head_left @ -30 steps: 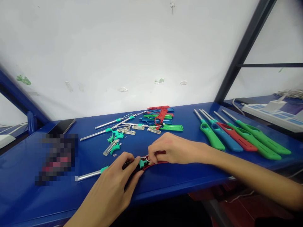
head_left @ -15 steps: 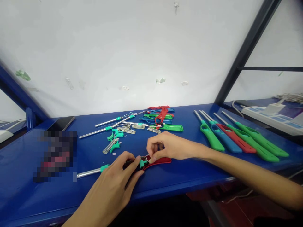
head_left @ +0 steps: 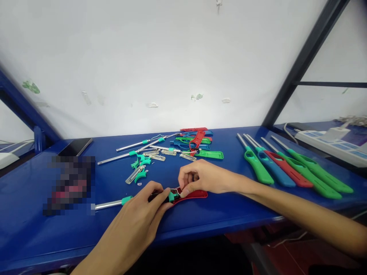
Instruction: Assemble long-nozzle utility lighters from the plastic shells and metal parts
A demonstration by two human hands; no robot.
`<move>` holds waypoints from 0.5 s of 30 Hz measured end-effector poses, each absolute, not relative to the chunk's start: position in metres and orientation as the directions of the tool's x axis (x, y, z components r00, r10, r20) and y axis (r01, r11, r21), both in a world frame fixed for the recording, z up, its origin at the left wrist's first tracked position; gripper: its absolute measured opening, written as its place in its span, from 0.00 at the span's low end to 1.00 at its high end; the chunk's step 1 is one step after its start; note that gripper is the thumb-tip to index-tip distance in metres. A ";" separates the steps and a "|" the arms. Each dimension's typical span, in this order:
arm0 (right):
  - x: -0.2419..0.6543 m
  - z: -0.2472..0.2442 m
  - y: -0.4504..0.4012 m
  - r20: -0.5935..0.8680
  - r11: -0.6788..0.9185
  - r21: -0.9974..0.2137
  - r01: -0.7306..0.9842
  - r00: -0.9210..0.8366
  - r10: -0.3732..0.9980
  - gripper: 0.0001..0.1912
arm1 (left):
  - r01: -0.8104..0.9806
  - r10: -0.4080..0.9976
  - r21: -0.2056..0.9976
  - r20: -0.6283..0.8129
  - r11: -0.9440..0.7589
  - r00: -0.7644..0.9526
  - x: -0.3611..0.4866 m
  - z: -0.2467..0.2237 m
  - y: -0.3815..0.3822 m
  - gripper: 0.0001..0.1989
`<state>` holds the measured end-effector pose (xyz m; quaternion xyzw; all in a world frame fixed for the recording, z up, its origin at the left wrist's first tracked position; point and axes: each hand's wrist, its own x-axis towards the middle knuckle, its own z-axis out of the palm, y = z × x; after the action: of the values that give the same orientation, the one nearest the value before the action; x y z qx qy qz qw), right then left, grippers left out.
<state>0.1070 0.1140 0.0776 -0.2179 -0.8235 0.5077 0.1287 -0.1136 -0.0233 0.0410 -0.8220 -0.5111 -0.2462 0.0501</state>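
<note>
A red lighter shell [head_left: 197, 194] lies near the table's front edge, with a metal tube [head_left: 109, 204] and its teal collar reaching out to the left. My left hand [head_left: 149, 208] is closed around the shell's front part, thumb and fingers on either side of a teal trigger [head_left: 171, 197]. Just right of the trigger, my right hand [head_left: 197, 179] pinches a thin pale wire [head_left: 178, 191] over the shell. Part of the shell is hidden under my left fingers.
Loose tubes [head_left: 117, 159], teal triggers [head_left: 140, 175], clear tanks [head_left: 133, 175] and coloured shell halves [head_left: 210, 154] lie behind my hands. Several closed lighters [head_left: 258, 168] lie at the right. A phone [head_left: 75, 147] and a pixelated area are at the left.
The view has shifted slightly. Both hands keep nearly the same pose on the red shell and the wire.
</note>
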 end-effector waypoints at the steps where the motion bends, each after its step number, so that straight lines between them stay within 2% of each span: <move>1: 0.107 0.077 0.114 -0.008 0.393 -0.890 0.231 -0.871 0.492 0.21 | 0.864 0.809 0.159 0.463 -0.478 0.363 -0.113 0.042 -0.023 0.15; 11: 0.108 0.073 0.116 0.022 0.469 -0.846 0.254 -0.862 0.507 0.23 | 0.869 0.792 0.129 0.492 -0.477 0.362 -0.114 0.036 -0.021 0.15; 15: 0.111 0.076 0.114 0.065 0.539 -0.808 0.238 -0.873 0.483 0.18 | 0.881 0.806 0.132 0.484 -0.454 0.342 -0.115 0.034 -0.019 0.15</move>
<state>0.1106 0.1137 0.0764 -0.2084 -0.8656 0.4327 0.1415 -0.1154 -0.0192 0.0344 -0.8156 -0.5171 -0.2482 0.0762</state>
